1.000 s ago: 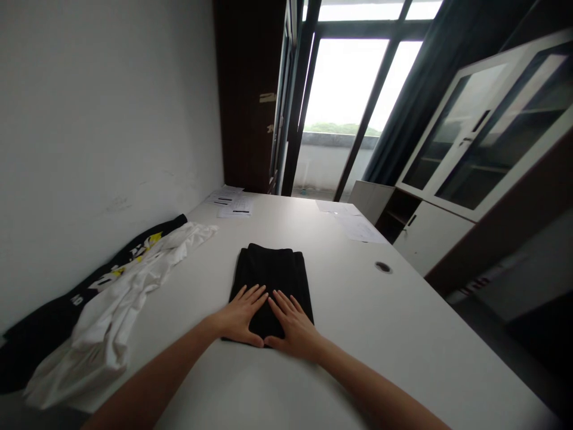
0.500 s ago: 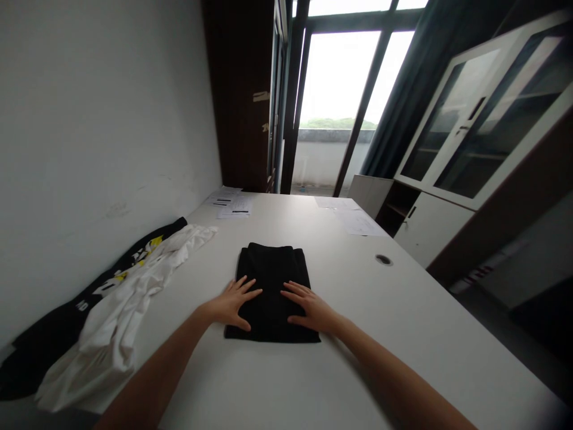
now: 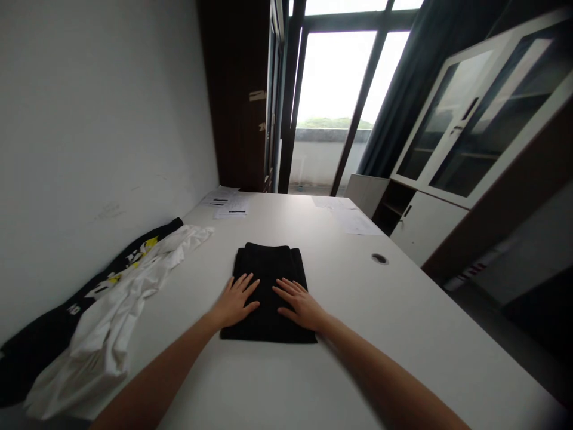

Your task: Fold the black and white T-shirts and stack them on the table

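Note:
A black garment (image 3: 268,263), folded into a compact rectangle, lies flat on the white table (image 3: 268,388). Which kind of garment it is, I cannot tell. My left hand (image 3: 235,301) rests palm down on its left side, fingers spread. On the right side of the cloth lies my right hand (image 3: 299,303), also flat with the fingers apart. Neither hand grips the fabric.
Along the wall at left lie a crumpled white garment (image 3: 107,322) and a black garment with yellow and white print (image 3: 58,322). Papers (image 3: 230,207) sit at the far left, more sheets (image 3: 353,220) at the far right. A cable hole (image 3: 380,258) is near the right edge.
Both hands have shifted slightly inward over the folded black garment, closer to each other. The garment keeps its shape. The whole view has moved a little.

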Demonstrator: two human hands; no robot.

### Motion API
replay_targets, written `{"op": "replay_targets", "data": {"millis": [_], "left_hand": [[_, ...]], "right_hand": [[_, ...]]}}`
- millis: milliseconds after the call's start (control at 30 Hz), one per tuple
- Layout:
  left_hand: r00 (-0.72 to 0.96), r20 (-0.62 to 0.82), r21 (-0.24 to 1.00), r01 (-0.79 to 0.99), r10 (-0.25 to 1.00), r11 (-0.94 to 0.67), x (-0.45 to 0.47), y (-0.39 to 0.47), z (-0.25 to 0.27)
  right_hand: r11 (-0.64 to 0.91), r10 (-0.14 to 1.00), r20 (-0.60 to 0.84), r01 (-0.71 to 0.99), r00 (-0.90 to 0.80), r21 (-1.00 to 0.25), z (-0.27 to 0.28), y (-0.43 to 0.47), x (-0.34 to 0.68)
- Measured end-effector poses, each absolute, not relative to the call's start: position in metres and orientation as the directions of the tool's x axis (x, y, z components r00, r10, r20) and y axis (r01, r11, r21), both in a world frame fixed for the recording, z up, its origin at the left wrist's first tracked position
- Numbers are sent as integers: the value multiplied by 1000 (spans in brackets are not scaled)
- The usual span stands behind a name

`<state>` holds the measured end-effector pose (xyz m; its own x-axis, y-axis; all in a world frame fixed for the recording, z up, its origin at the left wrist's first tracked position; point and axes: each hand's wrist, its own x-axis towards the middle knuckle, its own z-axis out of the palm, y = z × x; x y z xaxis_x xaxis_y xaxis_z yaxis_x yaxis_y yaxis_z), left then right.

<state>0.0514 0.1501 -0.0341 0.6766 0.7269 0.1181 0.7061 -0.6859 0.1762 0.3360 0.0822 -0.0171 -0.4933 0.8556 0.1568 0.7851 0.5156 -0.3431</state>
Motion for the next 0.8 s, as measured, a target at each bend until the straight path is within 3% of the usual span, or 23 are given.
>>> {"op": "replay_targets", "data": {"millis": [300,600,800], "left_hand": [[560,119,100,815,820,-571,68,185,-29],[520,100,192,827,848,-529,120,219,-37],[335,60,197,920,940,-340,125,239,-43]], "right_hand": [[410,899,295,858,-324,-310,-17,119,327],[293,953,168,914,-253,-282,-37,146,335],[194,969,198,951,-148,-240,-32,140,331]]}}
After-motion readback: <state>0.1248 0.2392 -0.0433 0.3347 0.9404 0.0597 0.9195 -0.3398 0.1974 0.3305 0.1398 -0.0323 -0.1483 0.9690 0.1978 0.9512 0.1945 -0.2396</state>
